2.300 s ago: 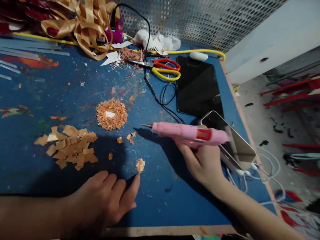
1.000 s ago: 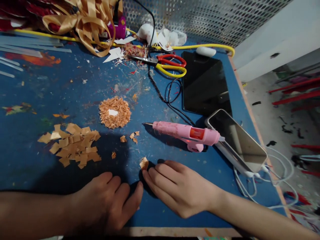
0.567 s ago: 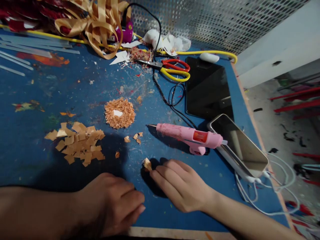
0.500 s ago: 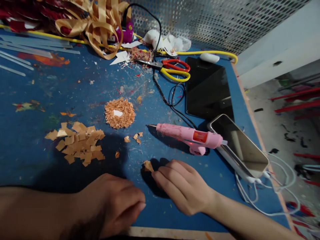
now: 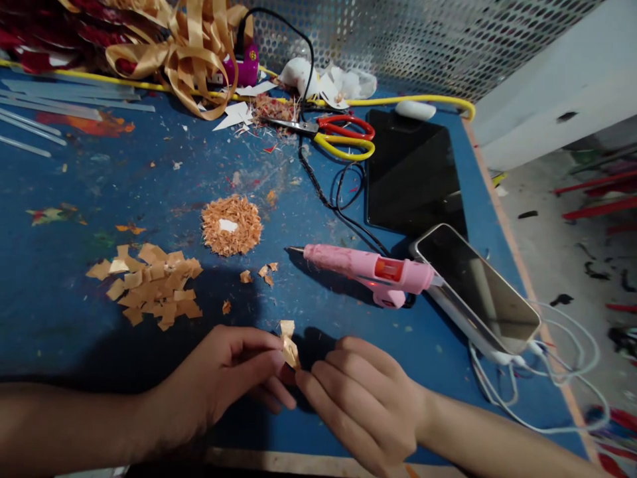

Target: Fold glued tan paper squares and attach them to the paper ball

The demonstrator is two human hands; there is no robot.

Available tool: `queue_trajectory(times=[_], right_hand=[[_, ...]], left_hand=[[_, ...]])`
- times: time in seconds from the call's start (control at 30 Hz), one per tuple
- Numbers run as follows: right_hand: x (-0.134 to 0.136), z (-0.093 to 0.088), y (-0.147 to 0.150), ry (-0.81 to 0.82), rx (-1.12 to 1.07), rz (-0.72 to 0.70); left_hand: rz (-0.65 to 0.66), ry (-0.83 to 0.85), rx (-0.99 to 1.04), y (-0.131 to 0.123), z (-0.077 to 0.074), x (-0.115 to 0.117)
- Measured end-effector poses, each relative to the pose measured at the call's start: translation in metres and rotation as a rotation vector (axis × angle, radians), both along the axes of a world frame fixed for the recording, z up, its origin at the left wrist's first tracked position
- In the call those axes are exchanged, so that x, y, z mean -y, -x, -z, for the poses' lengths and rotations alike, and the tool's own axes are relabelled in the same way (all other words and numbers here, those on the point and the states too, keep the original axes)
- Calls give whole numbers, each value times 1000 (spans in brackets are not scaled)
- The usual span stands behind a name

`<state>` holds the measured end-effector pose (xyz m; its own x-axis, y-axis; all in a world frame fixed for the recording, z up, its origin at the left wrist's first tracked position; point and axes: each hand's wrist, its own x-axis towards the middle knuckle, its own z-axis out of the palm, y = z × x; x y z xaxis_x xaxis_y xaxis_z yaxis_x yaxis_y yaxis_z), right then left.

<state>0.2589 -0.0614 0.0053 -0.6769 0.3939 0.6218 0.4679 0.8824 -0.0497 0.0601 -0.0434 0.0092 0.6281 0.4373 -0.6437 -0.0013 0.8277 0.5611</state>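
Near the table's front edge, a small twisted piece of gold ribbon is between my hands. My left hand pinches its left side between thumb and forefinger. At its lower end are the closed fingertips of my right hand, their grip partly hidden behind the knuckles. To the left lies a loose pile of cut gold ribbon squares. Farther back sits a round, frilled piece of folded ribbon with a white centre. A pink glue gun rests on its side beyond my right hand, nozzle pointing left.
Red-and-yellow scissors lie at the back beside a black tablet. A phone with white cables is on the right. Long gold ribbon, a purple tool and clear glue sticks occupy the back left.
My left hand has opened out of its curl and moved to the ribbon piece, now pinching it. The piece has turned upright; my right hand has shifted slightly down.
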Motion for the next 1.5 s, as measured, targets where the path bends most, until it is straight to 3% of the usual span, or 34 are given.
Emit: queue_trajectory(times=[0.43,0.67,0.87,1.13,1.4,1.5], right_hand=[[7,-1,1,1,-15,-31],[3,0,-3,504,-216,70],[0,13,-3,559,-441,-85],[-1,12,-1,671,-521,-125],[-3,11,0,730,-569,-87],[-4,13,-1,711,-560,-95]], left_hand=[[131,-237,-103,3,-1,6],[50,-176,-63,6,-1,4],[50,-123,-38,6,0,2],[82,-161,-84,6,-3,2],[141,-511,-179,6,-9,-6],[126,-503,-180,4,-10,-10]])
